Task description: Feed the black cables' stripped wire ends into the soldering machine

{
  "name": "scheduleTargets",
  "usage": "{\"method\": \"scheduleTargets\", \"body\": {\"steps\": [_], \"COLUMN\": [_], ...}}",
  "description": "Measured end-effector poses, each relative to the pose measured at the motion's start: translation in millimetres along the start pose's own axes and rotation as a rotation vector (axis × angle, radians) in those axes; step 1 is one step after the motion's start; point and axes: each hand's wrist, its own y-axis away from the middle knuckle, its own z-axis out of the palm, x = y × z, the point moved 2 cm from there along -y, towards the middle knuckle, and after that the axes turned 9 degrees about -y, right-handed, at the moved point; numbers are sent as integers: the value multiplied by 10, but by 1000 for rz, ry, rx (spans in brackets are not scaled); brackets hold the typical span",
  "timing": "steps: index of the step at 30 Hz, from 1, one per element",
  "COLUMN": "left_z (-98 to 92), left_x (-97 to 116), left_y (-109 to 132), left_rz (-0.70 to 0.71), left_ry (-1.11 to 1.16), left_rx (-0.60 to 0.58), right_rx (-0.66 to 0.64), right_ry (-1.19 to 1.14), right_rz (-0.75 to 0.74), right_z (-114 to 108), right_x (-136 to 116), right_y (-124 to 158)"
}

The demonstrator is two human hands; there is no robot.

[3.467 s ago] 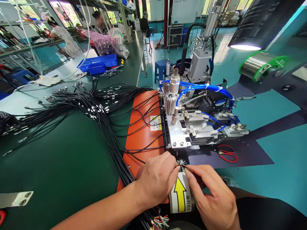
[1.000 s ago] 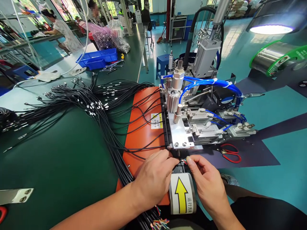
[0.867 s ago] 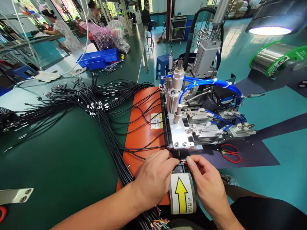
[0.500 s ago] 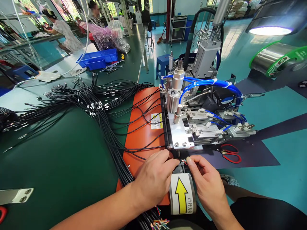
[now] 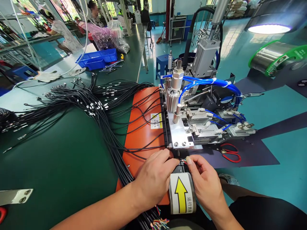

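Note:
My left hand (image 5: pixel 154 174) is closed in a pinch at the front edge of the machine, holding the end of a black cable mostly hidden under its fingers. Thin coloured wires (image 5: pixel 184 160) stick out between the two hands. Thumb and forefinger of my right hand (image 5: pixel 208 182) pinch the tips of these wires. Just below the fingertips is a black slotted block (image 5: pixel 177 169), with a curved plate (image 5: pixel 189 179) bearing a yellow arrow beneath it. A bundle of black cables (image 5: pixel 109 140) runs under my left forearm, its stripped coloured ends (image 5: pixel 160 223) showing at the bottom.
The metal machine (image 5: pixel 179 137) with blue air hoses (image 5: pixel 208 82) stands ahead, its orange cover (image 5: pixel 141 127) crossed by cables. Red-handled scissors (image 5: pixel 230 153) lie to the right. A solder spool (image 5: pixel 271 60) and lamp (image 5: pixel 271 19) hang at upper right. Blue bins (image 5: pixel 98 59) stand farther back; people sit beyond.
Almost nothing differs. Both hands keep their pinch at the same spot, and the view has shifted very slightly.

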Motion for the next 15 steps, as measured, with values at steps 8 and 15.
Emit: {"method": "scheduleTargets", "body": {"steps": [8, 15], "left_z": [10, 25], "left_x": [0, -12], "left_y": [-3, 24], "left_rz": [-7, -15], "left_ry": [0, -8], "left_rx": [-19, -35], "right_rx": [-47, -53], "right_ry": [-45, 35], "right_rz": [-14, -95], "right_z": [-44, -70], "right_x": [-8, -79], "right_y": [-22, -16]}}
